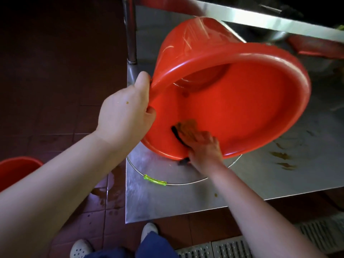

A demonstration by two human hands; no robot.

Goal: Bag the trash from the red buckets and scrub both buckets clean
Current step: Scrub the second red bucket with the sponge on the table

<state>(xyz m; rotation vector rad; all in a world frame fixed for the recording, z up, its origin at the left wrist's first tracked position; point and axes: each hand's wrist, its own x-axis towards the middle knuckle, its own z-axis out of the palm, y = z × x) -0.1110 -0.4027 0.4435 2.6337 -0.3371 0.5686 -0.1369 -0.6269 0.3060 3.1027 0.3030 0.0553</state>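
Our left hand point(126, 112): curled round rim of red bucket point(242, 108), tilting it on table point(167, 202) so mouth faces us. Our right hand point(204, 148): clutching brownish scrubber point(188, 127) against inner wall. We note second bucket point(16, 170): floor, left of left hand.

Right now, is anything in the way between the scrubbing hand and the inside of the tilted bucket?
Nothing visible. The right hand presses a brownish scrubber directly against the inner wall of the red bucket, while the left hand grips its rim.
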